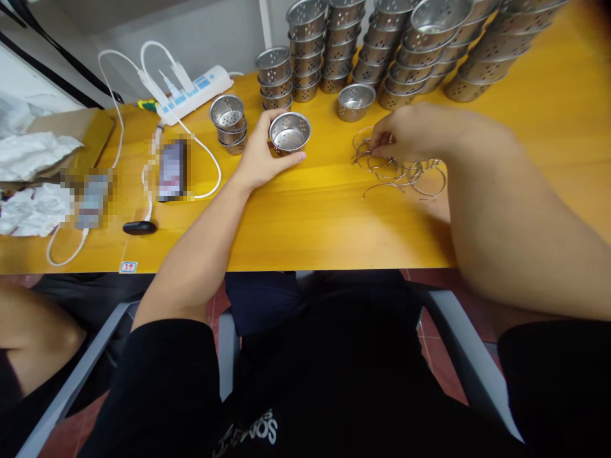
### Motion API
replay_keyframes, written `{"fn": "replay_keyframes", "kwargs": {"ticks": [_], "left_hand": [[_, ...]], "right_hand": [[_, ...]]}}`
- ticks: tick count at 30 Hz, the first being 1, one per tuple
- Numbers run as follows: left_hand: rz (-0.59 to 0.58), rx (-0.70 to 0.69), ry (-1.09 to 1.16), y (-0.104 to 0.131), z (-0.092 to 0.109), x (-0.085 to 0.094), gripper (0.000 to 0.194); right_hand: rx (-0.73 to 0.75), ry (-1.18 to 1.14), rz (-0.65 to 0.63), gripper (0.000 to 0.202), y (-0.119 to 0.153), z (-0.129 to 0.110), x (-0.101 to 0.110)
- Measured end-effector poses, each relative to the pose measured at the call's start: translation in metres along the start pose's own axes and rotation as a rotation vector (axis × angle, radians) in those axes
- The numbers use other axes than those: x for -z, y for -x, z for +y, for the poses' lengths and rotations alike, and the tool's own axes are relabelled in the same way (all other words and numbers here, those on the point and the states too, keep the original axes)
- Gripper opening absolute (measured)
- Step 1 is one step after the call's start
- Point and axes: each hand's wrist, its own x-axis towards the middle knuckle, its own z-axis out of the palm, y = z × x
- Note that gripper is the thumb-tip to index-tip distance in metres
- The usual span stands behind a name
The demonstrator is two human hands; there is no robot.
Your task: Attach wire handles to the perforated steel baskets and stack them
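Note:
A round perforated metal cup (289, 133) is held in my left hand (262, 147), its open top facing up, with my thumb along the near side. My right hand (403, 135) is over a tangle of thin metal wire rings (398, 175) on the table, fingertips pinched together on some wire. Just behind and left of my right hand, a single cup (356, 102) stands on the table. To the left of my left hand is a short stack of cups (229, 121).
Tall stacks of metal cups (344, 51) line the back of the yellow table (305, 235). On the left lie a power strip (200, 92) with white cables, two phones, a black oval object (139, 228) and crumpled white material (38, 152). Another person's arm (38, 337) shows lower left.

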Motion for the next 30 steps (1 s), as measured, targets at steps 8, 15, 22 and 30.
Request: {"fn": "replay_keyframes", "kwargs": {"ticks": [8, 15, 22, 30], "left_hand": [[0.013, -0.046, -0.031, -0.001, 0.006, 0.001, 0.098], [0.023, -0.043, -0.011, 0.0, -0.004, -0.001, 0.089], [0.107, 0.023, -0.035, -0.005, 0.027, 0.001, 0.091], [0.108, -0.046, -0.041, -0.01, 0.005, 0.001, 0.103]], "right_hand": [[0.006, 0.216, -0.214, 0.027, 0.004, -0.012, 0.014], [-0.039, 0.254, -0.177, 0.013, 0.008, -0.026, 0.006], [-0.054, 0.264, -0.18, 0.006, 0.009, -0.035, 0.007], [-0.043, 0.235, -0.177, 0.01, 0.01, -0.031, 0.007]]}}
